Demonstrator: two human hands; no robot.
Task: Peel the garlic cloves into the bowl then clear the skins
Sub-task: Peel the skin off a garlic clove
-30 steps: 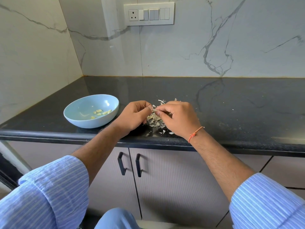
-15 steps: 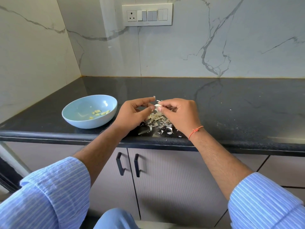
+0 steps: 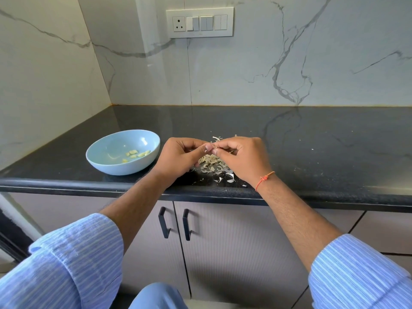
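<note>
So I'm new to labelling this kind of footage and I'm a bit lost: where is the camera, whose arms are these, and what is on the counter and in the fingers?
There is no machine here. A person wears a wide-angle camera on the head, so you look forward and down along their own two arms in striped blue sleeves. The left hand and the right hand meet over a black countertop, fingertips pinched together on a small garlic clove that is mostly hidden between them. Under the hands lies a pile of papery garlic skins. To the left stands a light blue bowl with a few peeled cloves in it. An orange thread is tied round the right wrist. Behind is a marble wall with a switch panel; below are cabinet doors.
</note>
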